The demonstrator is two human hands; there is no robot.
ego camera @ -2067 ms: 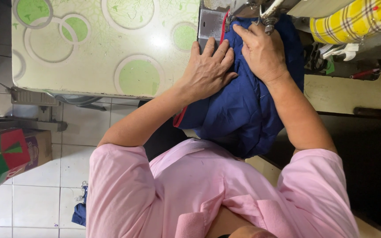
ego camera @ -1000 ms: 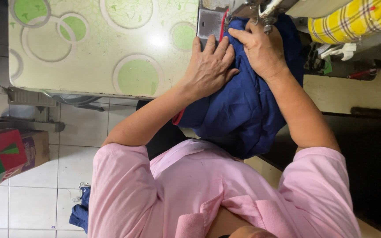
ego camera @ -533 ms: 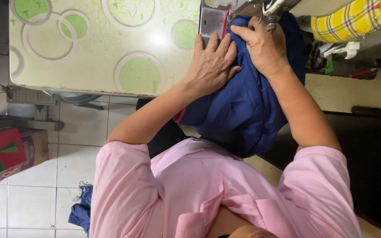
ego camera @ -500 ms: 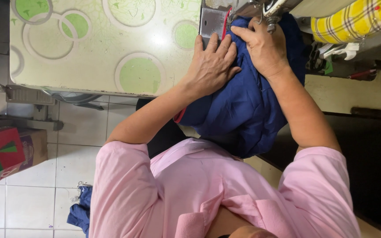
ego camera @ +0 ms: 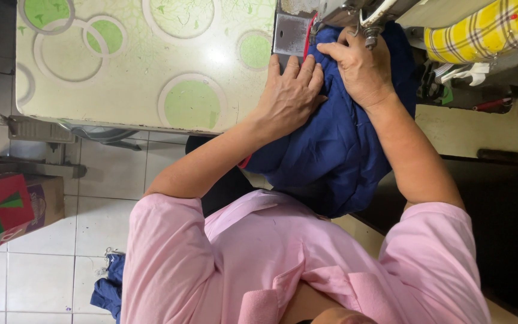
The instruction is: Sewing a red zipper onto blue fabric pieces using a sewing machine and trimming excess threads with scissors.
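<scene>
We see, L to R: a glossy tabletop (ego camera: pixel 145 60) w/ green circle pattern, then our left hand (ego camera: pixel 289 96) spread flat, fingers wide, pressing dark blue fabric (ego camera: pixel 331 150). The cloth is soft, creased, bunched from table edge to lap. Our right hand (ego camera: pixel 364 69) lies curled on it beside the metal sewing machine foot (ego camera: pixel 367 33). Far R: yellow plaid cloth (ego camera: pixel 487 30).

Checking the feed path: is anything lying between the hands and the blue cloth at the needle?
Nothing visible does. The left hand and right hand both press directly on the dark blue quilted fabric, beside the sewing machine's metal presser foot.
</scene>
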